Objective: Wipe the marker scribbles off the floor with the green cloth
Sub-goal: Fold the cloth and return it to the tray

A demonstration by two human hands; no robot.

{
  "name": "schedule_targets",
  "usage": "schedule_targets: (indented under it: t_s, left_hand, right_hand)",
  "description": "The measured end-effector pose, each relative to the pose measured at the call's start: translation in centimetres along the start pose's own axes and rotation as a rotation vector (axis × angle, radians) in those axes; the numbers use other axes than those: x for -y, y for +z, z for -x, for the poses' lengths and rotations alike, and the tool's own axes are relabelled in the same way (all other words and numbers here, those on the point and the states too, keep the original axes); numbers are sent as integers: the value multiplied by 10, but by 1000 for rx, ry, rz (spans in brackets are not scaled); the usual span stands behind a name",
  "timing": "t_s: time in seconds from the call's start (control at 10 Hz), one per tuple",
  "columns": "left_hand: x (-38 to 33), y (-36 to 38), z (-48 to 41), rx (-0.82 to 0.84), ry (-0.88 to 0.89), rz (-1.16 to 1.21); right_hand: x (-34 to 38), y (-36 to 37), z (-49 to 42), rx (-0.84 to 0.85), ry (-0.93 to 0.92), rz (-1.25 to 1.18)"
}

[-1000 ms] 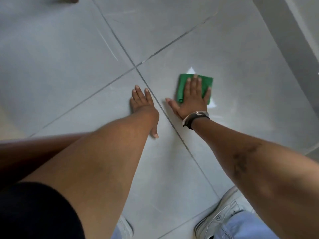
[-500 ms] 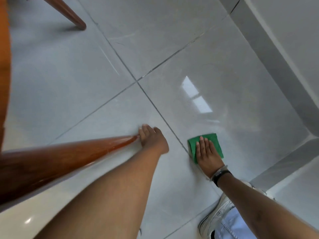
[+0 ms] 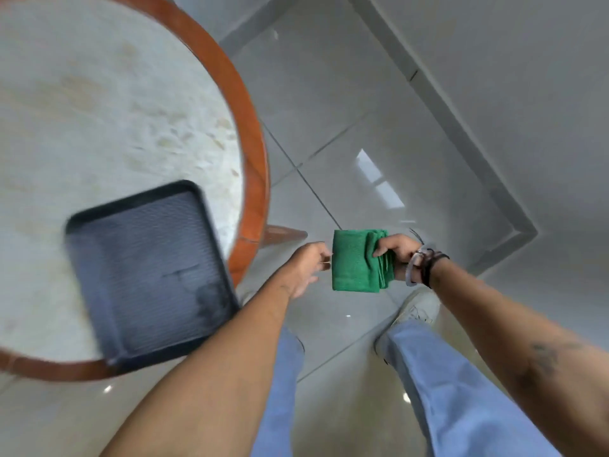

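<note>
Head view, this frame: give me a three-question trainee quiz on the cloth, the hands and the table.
1. True or false: the green cloth lies flat on the floor.
2. Which hand grips the folded cloth? A) left hand B) right hand C) neither
3. Fill in: the dark tray sits on the round ____ with a wooden rim.

Key
1. False: it is held up in the air, above the floor.
2. B: the right hand's fingers close on the cloth's right edge; the left hand is at its left edge, and contact cannot be told.
3. table
</note>
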State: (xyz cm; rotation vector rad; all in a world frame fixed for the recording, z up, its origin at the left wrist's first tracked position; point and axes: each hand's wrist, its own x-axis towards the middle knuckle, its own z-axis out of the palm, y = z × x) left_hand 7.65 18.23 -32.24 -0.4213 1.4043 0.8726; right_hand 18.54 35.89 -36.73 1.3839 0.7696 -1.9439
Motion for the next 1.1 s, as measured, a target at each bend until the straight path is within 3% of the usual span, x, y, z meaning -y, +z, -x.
schedule_targets:
  t_s: [0.1,0.2,0.3,0.4,0.5,0.6,0.8,0.9,1.0,1.1]
  left_hand:
    - [-20,-6,95,77,155,76]
    - [-25,-13,146,-28,248,57]
    - [-19,-42,204,-177,312,134]
    - [-9,-72,229,-316,357,173]
    - [14,-125,240,-594,374,121]
    - [29,-152,234,-704,382,82]
    - [53,-173,204,-665,343,-28]
    - [56,-165,228,-731,358,-279]
    - [15,-155,286,-913,599,-739]
    - [-28,-144,342,-934,863,-899]
  right_hand:
    - [16,48,98,310,-50,-69]
    - [24,90,143,353,-97,42]
    - [21,160,181,53,-254,425]
    - [12,209,187,-107,-379,590]
    - [-9,278,167,-242,-495,896]
    - [-21,309,143,-329,-497,1024]
    - [-53,331,104,-527,-387,1159]
    - [-57,334,133,-519,-387,1268]
    - [-15,330,200,-590,-523,1264]
    - [17,319,267,-607,-696,1067]
